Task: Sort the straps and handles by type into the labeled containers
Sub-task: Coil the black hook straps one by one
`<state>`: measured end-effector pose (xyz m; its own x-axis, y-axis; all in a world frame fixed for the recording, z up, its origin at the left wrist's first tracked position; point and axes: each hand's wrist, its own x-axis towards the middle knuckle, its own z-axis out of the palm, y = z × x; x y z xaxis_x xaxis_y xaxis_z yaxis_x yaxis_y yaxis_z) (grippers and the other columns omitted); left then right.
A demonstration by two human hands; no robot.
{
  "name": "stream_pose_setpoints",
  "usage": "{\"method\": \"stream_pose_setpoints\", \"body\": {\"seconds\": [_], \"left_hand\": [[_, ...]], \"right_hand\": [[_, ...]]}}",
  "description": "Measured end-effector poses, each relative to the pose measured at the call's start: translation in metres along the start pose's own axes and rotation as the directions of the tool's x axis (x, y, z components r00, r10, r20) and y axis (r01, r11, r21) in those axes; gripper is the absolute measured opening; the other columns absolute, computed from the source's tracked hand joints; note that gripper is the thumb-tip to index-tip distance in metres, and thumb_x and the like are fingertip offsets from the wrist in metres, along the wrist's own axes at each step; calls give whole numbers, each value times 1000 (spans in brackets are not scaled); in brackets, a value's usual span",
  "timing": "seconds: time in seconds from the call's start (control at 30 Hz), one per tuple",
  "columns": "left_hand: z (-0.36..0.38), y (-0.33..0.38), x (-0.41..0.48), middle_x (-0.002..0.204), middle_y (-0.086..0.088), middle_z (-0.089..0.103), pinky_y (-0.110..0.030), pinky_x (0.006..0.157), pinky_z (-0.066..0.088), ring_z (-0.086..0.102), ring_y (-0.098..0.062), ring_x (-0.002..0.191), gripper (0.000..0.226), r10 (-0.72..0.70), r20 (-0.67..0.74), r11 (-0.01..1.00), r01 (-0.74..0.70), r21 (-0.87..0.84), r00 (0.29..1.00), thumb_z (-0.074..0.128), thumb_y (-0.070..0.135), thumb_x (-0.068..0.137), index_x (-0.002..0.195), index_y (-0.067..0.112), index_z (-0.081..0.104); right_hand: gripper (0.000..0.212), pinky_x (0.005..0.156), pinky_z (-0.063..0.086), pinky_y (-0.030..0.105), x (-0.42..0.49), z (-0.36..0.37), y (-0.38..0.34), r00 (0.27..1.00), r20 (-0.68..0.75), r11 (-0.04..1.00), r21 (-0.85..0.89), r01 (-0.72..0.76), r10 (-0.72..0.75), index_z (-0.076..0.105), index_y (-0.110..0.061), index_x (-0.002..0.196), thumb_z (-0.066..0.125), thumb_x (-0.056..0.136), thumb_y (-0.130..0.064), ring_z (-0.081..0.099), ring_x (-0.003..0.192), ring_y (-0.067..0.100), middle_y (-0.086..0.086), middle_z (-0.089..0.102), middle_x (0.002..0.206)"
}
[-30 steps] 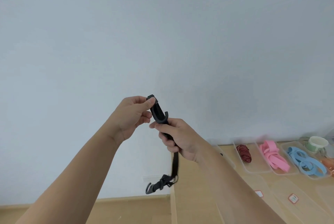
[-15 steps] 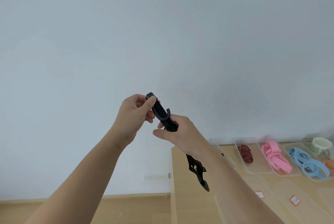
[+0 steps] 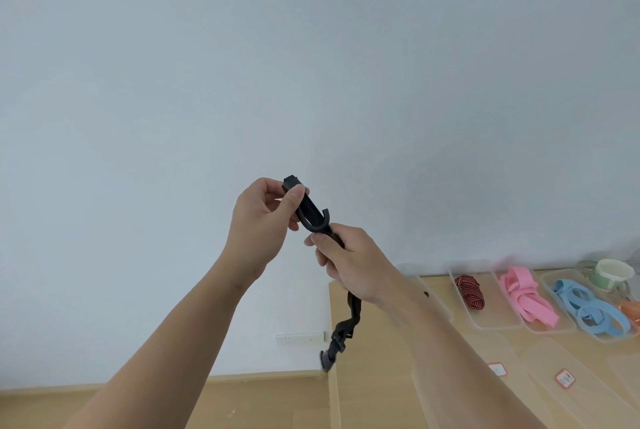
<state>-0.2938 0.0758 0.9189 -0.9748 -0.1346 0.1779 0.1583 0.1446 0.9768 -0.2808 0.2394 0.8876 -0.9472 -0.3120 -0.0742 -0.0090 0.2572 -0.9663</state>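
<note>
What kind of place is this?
Probably a plain indoor room set up as a sorting bench: a light wooden table against a bare pale wall, a wall outlet low down, and a row of clear plastic containers holding pink straps and blue straps.

Black strap [image 3: 313, 217]: middle stretch hidden inside the right hand [image 3: 349, 262]; top end partly covered by the left hand [image 3: 263, 220] thumb; buckle [image 3: 338, 338] at the hanging end is blurred, its shape unclear; both forearms cut off by the bottom edge; right forearm covers the near part of the leftmost clear tray [image 3: 420, 281]; dark speck [image 3: 426, 294] in that tray too small to tell; labels [image 3: 564, 378] on the near lids unreadable; orange thing [image 3: 630, 311] cut by the right edge, can't tell what; clutter behind the paper cup [image 3: 613, 274] blurred; worktop [image 3: 374, 376] runs off the bottom and right edges
</note>
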Motion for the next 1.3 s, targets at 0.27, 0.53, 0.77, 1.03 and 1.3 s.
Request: {"method": "stream_pose_setpoints", "body": {"seconds": [0.27,0.53,0.77,1.03,1.3], "left_hand": [[17,-3,-17,90,6,76,-42,69,55,64,-15,56,11,126,-160,992,-125,21,979,66,22,99,95,17,57],[30,-19,-35,112,15,68,-16,72,52,66,-2,91,16,479,-104,861,-443,251,871,67,1,92,98,14,61],[27,-32,-35,114,11,69,-15,71,48,62,-5,83,18,644,38,685,-599,415,764,69,6,90,94,16,54],[27,-32,-39,106,14,69,-12,70,46,63,-4,84,19,463,230,781,-517,350,856,58,4,93,106,18,62],[17,-12,-43,86,-4,73,-31,66,55,68,-27,80,15,196,441,975,-223,10,876,54,2,100,103,13,64]], "right_hand": [[30,46,35,22,-5,-1,-7,997,-49,998,-37,-54,52,65,-21,108,43,107,-42,49,49,14,1,59,92],[40,59,42,29,-15,4,-22,991,-87,954,-275,-122,102,58,-17,90,43,102,-52,51,47,6,2,68,70],[26,52,36,29,-23,-7,-28,998,-49,695,-717,-54,28,54,-16,83,55,100,-35,53,62,19,0,56,72],[20,46,31,18,-30,-41,-62,987,158,639,-758,134,-19,67,-22,69,75,85,-32,46,49,6,-11,51,51],[13,61,38,26,-23,-73,-69,964,195,927,-295,234,-181,71,-9,83,83,81,-14,40,53,9,-16,44,50]]}}
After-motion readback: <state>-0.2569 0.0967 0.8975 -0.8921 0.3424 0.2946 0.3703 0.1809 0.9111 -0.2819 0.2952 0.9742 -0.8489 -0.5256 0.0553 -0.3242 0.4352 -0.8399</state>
